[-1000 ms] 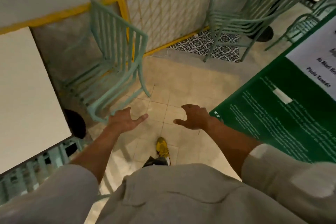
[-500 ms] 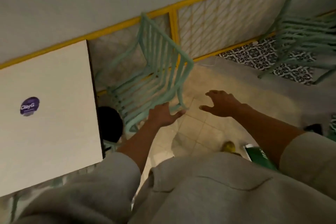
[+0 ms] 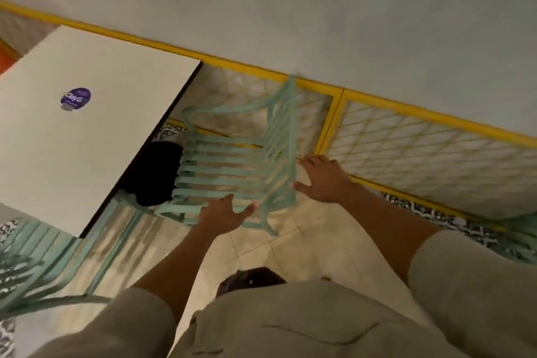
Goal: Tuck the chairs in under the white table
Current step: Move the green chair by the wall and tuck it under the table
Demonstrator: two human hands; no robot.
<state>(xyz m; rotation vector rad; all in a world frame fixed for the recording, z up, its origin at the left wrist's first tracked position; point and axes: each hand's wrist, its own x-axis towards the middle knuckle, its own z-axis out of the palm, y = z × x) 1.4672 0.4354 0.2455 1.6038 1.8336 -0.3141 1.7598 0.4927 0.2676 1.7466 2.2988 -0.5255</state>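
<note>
**Two hands at the green chair**

Two bare hands reach down toward the mint-green slatted chair [image 3: 232, 163] that stands beside the white table [image 3: 87, 131], its seat facing the table's right edge and its backrest turned toward the person. The front of the seat sits just at the table's edge, close to the dark table base [image 3: 157, 171]; the chair is not under the tabletop.

The left hand [image 3: 223, 213] lies over the near armrest and the seat's near corner, fingers loosely spread and thumb held out to the right. Whether it grips the rail or only rests on it, I cannot tell. The right hand [image 3: 322, 179] is at the backrest's outer edge, fingers spread and bent, fingertips touching or just beside the top rail; motion blur hides the exact contact.

On the tabletop sits a round purple sticker [image 3: 76, 97]. Behind the chair runs a yellow-framed mesh railing [image 3: 406, 136]. At lower left a second green chair [image 3: 35, 259] shows partly under the table's near side, blurred. The floor is pale tile [image 3: 313, 244], and grey sleeves [image 3: 470, 279] fill the bottom of the view.
</note>
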